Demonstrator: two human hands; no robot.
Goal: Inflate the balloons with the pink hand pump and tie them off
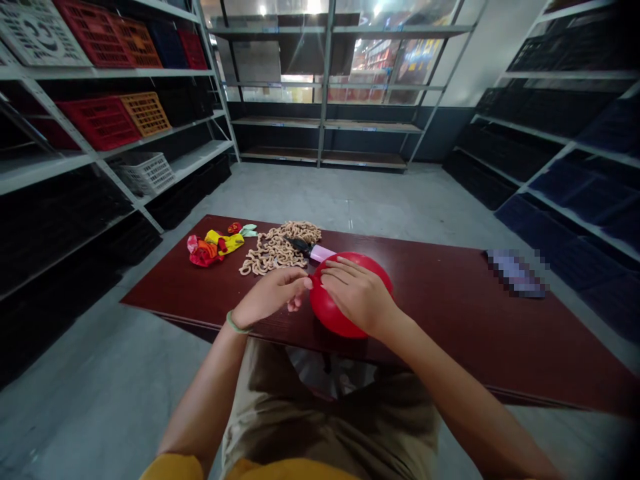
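Observation:
A red inflated balloon rests over the near middle of the table, its neck turned to the left. At that neck, my left hand has its thumb and forefinger pinched together on the balloon. My right hand lies flat on the balloon's top, fingers stretched out toward the neck. Just behind the balloon is a pale purple cylinder with a black part at its left end; the balloon partly hides it. Left of this lies a heap of beige curly rope-like links.
Crumpled red and yellow pieces, perhaps limp balloons, lie on the dark red table at left. A blurred flat item lies at the right end. Shelves with crates flank the table, and a metal rack stands behind it.

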